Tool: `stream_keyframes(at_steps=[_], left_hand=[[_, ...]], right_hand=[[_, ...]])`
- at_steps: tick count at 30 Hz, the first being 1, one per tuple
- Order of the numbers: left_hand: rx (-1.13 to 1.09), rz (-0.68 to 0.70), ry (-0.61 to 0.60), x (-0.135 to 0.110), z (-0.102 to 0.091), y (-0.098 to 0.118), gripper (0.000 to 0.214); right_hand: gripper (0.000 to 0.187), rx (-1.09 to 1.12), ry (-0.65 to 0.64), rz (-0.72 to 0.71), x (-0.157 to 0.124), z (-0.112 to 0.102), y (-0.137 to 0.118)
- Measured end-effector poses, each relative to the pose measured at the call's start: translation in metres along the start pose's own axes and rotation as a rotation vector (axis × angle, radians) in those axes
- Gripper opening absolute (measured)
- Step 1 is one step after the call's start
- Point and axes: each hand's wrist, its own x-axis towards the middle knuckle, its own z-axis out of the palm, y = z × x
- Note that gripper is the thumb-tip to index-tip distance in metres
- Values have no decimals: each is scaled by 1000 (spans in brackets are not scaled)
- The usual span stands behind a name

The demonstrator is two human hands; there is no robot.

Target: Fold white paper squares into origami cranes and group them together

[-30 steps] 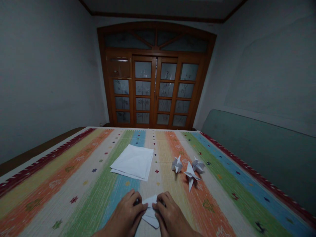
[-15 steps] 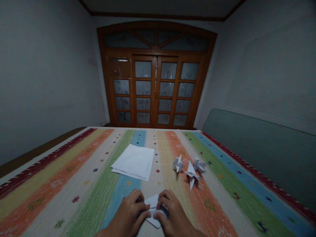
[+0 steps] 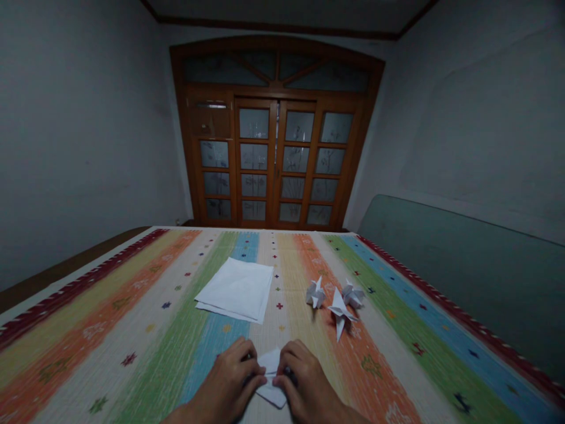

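A small piece of folded white paper (image 3: 272, 393) lies at the near edge of view, between my two hands. My left hand (image 3: 238, 374) grips its left side, thumb and fingers pinched together. On the opposite side my right hand (image 3: 302, 377) pinches the paper in the same way, its fingertips close to those of the left. Crease lines cross the middle of the sheet. Part of the paper is hidden under the fingers.
A stack of white paper sheets (image 3: 238, 288) rests ahead on the striped tablecloth (image 3: 176, 347). To the right stand three folded paper figures: one (image 3: 315, 294) at left, one (image 3: 339, 313) in front, one (image 3: 353, 295) behind. A greenish panel (image 3: 459, 259) borders the table's right side.
The right fingers have shifted slightly left, nearer to the left fingertips, over the paper. The whole view has moved a little; the sheets and paper figures stay put.
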Motion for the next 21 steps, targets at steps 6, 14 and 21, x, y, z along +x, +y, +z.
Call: stream_keyframes(at_steps=[6, 14, 21], left_hand=[[64, 59, -14, -1, 1, -2, 12], [33, 73, -28, 1, -4, -4, 9], [-6, 19, -36, 4, -4, -4, 10]], right_hand=[[24, 44, -4, 40, 2, -1, 0], [23, 67, 0, 38, 3, 0, 3], [24, 65, 7, -1, 3, 0, 3]])
